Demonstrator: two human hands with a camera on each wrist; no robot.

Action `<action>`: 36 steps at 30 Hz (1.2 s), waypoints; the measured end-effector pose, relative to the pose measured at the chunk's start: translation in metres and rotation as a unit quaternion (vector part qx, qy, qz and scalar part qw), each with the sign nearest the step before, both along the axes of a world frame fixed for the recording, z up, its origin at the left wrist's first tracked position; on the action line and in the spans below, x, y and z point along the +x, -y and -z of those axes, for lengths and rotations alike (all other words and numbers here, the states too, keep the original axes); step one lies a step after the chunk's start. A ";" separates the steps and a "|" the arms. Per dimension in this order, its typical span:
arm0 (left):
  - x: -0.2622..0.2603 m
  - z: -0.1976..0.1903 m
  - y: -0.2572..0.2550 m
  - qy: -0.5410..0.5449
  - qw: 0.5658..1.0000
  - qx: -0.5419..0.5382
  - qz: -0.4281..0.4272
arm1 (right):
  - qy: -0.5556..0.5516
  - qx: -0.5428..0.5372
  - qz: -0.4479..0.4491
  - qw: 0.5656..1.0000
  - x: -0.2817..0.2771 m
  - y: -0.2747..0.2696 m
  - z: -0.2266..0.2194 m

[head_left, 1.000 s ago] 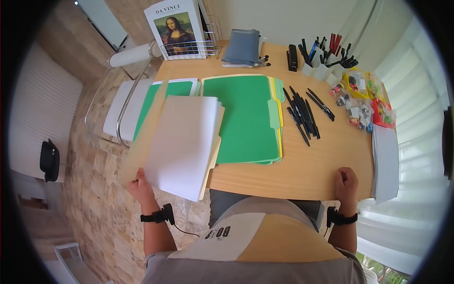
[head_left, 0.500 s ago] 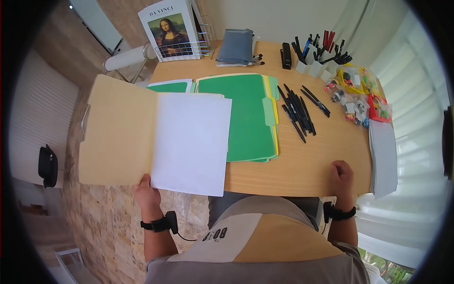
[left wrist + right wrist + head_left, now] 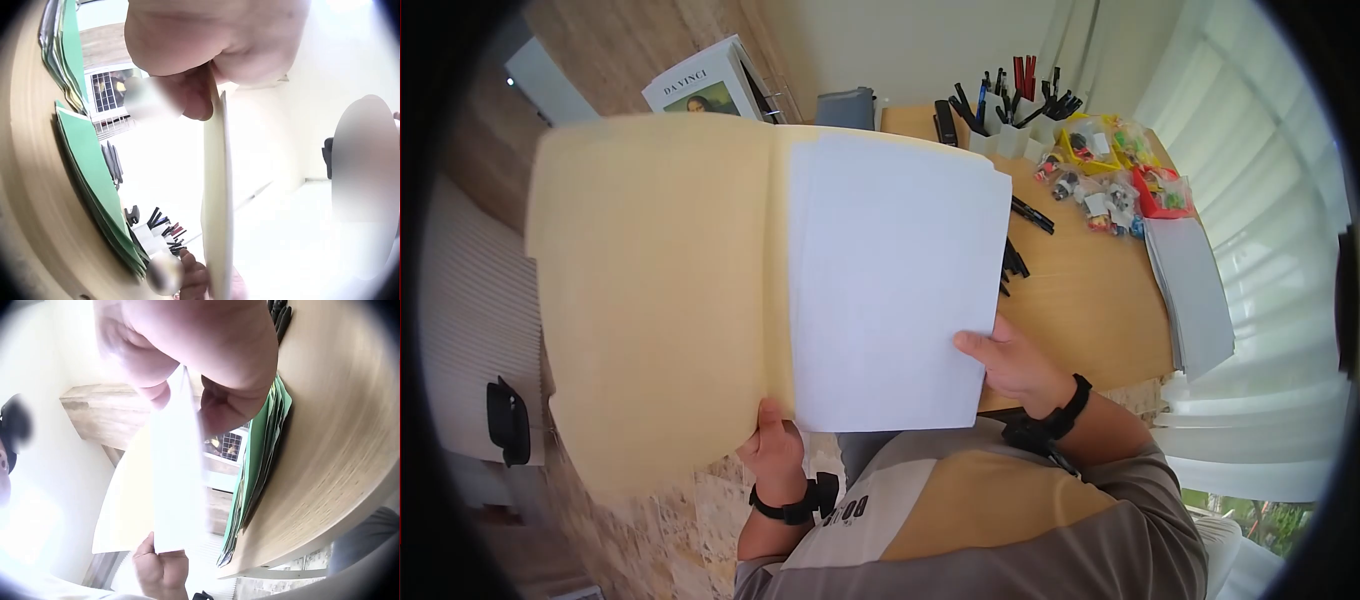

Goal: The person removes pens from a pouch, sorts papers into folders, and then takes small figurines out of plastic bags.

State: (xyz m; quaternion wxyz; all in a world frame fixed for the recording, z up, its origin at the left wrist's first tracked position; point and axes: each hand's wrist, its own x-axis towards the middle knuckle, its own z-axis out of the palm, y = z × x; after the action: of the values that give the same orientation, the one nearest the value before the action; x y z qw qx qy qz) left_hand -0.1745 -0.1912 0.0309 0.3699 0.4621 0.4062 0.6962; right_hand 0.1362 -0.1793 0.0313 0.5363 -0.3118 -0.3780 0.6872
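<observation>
A manila folder is held spread open in front of me, its cover to the left and a stack of white paper lying in its right half. My left hand grips the folder's lower edge near the fold, thumb on top. On the other side my right hand pinches the right edge of the paper and folder, thumb over the sheets and fingers underneath. In the left wrist view the green folders lie on the table below the raised folder, which hides them in the head view.
Black pens lie on the wooden table, partly covered by the folder. Behind them are a stapler and filled pen holders. Bagged small items sit in a yellow tray and a red tray, near a grey stack.
The manila folder has swung fully open and risen closer to the head camera, moving right. My right hand has left the table edge and taken hold of the paper's right side.
</observation>
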 end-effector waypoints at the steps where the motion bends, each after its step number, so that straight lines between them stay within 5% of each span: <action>1: 0.000 0.000 -0.002 -0.020 1.000 0.023 -0.001 | -0.003 -0.036 0.006 0.999 0.001 -0.001 -0.001; 8: -0.021 0.019 -0.016 -0.147 0.989 -0.027 -0.022 | 0.007 -0.107 0.084 0.991 0.020 0.007 0.014; 10: -0.019 0.023 -0.019 -0.029 0.998 -0.053 -0.009 | 0.008 -0.115 0.107 0.988 0.027 0.012 0.024; 14: -0.003 0.005 -0.032 0.031 0.994 -0.087 -0.061 | 0.038 -0.041 0.159 0.986 0.044 0.021 0.020; 16: 0.004 -0.025 -0.037 0.335 0.922 -0.069 0.183 | 0.053 -0.020 0.176 0.983 0.058 0.028 0.013; 17: 0.003 -0.028 -0.043 0.339 0.899 -0.009 0.277 | 0.075 -0.028 0.200 0.976 0.068 0.034 0.012; 18: -0.004 -0.012 -0.047 0.339 0.898 -0.008 0.278 | 0.098 -0.035 0.224 0.969 0.078 0.039 0.011; 19: -0.015 0.018 -0.052 0.113 0.988 -0.030 0.104 | 0.098 -0.034 0.226 0.969 0.088 0.044 0.014; 20: -0.015 0.027 -0.054 -0.123 0.988 -0.049 -0.079 | 0.090 -0.022 0.245 0.965 0.098 0.050 0.017; 21: -0.012 0.036 -0.052 -0.234 0.968 0.001 -0.093 | 0.082 -0.010 0.264 0.961 0.106 0.056 0.019; 29: -0.001 0.052 -0.048 -0.362 0.930 -0.039 -0.048 | 0.119 0.001 0.392 0.912 0.162 0.097 0.025; 36: 0.007 0.049 -0.045 -0.439 0.898 0.005 -0.033 | 0.185 -0.003 0.590 0.786 0.260 0.146 -0.014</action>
State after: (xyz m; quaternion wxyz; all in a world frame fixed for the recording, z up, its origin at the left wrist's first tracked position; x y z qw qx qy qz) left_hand -0.1678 -0.1465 -0.0186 0.1281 0.7091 0.5390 0.4362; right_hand 0.3960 -0.3256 0.0450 0.7560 -0.5971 -0.2101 0.1667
